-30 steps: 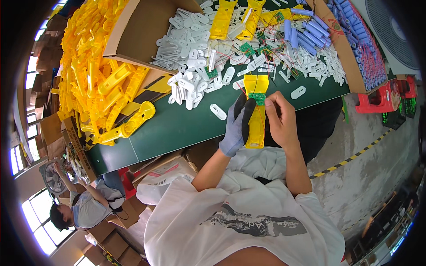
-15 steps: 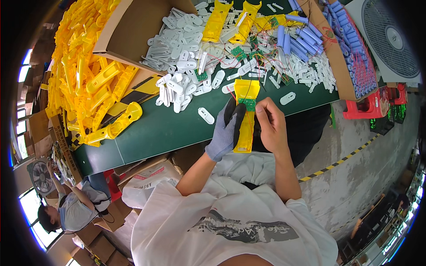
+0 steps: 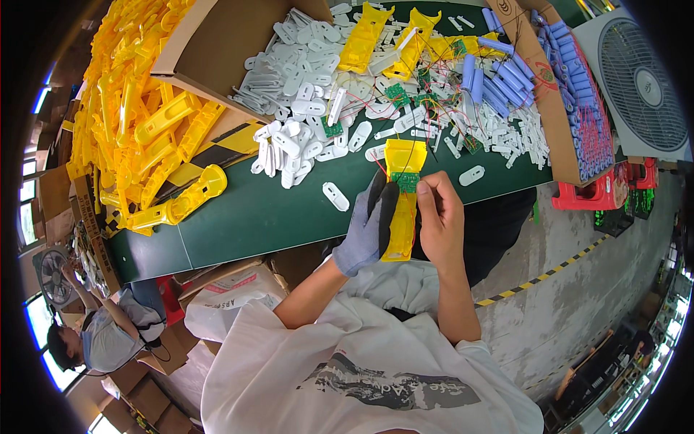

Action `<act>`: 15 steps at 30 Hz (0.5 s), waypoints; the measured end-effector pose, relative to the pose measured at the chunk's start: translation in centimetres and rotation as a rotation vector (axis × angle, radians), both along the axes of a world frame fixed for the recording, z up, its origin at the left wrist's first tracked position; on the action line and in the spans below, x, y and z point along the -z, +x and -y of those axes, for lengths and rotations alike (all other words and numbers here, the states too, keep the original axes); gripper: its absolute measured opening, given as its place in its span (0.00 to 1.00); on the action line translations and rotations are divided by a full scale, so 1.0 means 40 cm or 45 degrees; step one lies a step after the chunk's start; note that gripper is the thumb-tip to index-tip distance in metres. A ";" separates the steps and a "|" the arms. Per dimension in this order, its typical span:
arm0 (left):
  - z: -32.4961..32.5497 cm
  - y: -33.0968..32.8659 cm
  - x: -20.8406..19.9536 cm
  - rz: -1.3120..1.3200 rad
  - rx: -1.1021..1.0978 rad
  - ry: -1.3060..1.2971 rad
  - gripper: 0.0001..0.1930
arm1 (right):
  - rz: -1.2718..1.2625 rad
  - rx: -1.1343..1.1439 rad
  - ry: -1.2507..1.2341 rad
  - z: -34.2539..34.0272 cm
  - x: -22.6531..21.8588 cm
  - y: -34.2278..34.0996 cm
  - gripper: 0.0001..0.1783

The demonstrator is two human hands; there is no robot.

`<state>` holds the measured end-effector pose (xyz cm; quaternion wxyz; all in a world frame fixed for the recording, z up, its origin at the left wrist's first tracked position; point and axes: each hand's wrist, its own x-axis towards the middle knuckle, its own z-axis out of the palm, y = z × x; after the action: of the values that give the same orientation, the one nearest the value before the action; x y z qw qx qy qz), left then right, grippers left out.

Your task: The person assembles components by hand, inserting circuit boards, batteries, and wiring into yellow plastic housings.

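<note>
A long yellow plastic housing [image 3: 402, 235] hangs over the near table edge in front of me. My left hand [image 3: 367, 228], in a grey glove with dark fingertips, is closed around its left side. Across the upper middle of the housing lies a small green circuit board [image 3: 405, 181] with thin red and dark wires. My bare right hand [image 3: 441, 217] is closed in a pinch, thumb and forefinger at the board's right edge. Its other fingers are curled and partly hidden.
On the green table [image 3: 238, 242], white plastic parts [image 3: 289, 148] lie heaped beside blue battery cells [image 3: 499, 87]. Yellow housings [image 3: 155, 123] pile up at left by an open cardboard box [image 3: 217, 54]. A fan [image 3: 640, 83] stands far right. Another person [image 3: 119, 329] works at lower left.
My right fingertips have come in to the circuit board's right edge. The housing sits slightly lower in view, still in my left hand. The whole view has shifted a little.
</note>
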<state>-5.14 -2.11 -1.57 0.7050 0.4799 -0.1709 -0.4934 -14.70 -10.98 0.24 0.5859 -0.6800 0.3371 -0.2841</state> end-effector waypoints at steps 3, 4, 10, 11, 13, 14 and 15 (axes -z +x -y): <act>0.009 -0.003 -0.009 0.043 0.001 0.065 0.13 | -0.016 -0.020 -0.008 0.006 -0.007 -0.002 0.10; 0.013 -0.006 -0.017 0.023 -0.020 0.060 0.13 | -0.015 -0.029 -0.011 0.007 -0.009 -0.003 0.10; 0.007 -0.021 0.044 0.303 -0.119 -0.055 0.15 | -0.113 -0.090 -0.068 0.015 -0.033 -0.004 0.10; 0.008 -0.020 0.032 0.151 -0.113 -0.061 0.16 | -0.115 -0.069 -0.088 0.018 -0.036 -0.007 0.10; -0.001 -0.018 0.017 0.239 -0.132 -0.010 0.20 | -0.096 -0.176 -0.016 0.027 -0.033 -0.009 0.09; -0.011 -0.008 0.022 0.049 -0.088 -0.045 0.20 | -0.091 -0.213 0.025 0.035 -0.030 -0.014 0.09; -0.008 0.005 0.006 -0.143 -0.032 -0.079 0.21 | -0.086 -0.226 0.028 0.038 -0.031 -0.018 0.08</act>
<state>-4.95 -1.80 -1.81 0.7342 0.4316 -0.1403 -0.5049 -15.41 -12.49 1.48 0.6044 -0.7100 0.2982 -0.2042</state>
